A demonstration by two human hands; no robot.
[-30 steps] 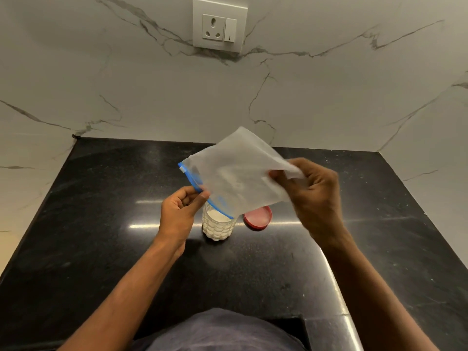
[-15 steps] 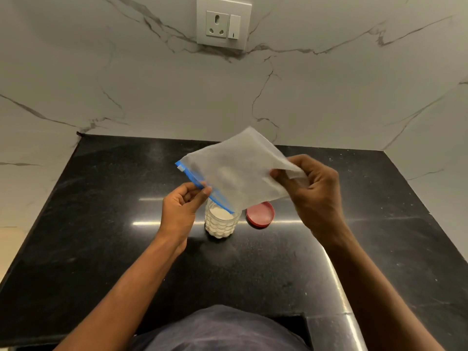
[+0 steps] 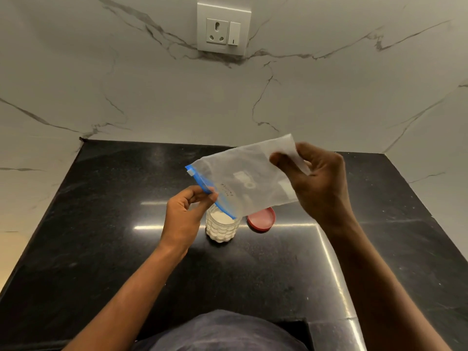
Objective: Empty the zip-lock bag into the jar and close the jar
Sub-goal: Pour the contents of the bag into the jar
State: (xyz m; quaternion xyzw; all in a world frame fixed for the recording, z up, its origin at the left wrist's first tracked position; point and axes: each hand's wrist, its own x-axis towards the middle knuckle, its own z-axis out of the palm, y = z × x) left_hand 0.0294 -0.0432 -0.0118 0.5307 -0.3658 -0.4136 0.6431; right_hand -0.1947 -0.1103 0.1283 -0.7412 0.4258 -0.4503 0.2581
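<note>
A clear zip-lock bag (image 3: 249, 178) with a blue zip strip hangs tilted above the counter, its zip end low over the jar. My left hand (image 3: 186, 215) pinches the blue zip edge. My right hand (image 3: 315, 181) grips the bag's upper far corner. The bag looks flat and nearly empty. Under the zip end stands a small clear ribbed jar (image 3: 222, 228), open and filled with white powder. Its red lid (image 3: 261, 219) lies flat on the counter just right of the jar, partly behind the bag.
The black polished counter (image 3: 101, 236) is walled by white marble at the back and both sides. A wall socket with switch (image 3: 224, 31) sits high on the back wall. My dark-clothed body (image 3: 222, 333) is at the near edge.
The bag has flattened and swung: my right hand has lifted its corner higher and rightward, while my left hand stays on the zip edge. The jar and lid have not moved.
</note>
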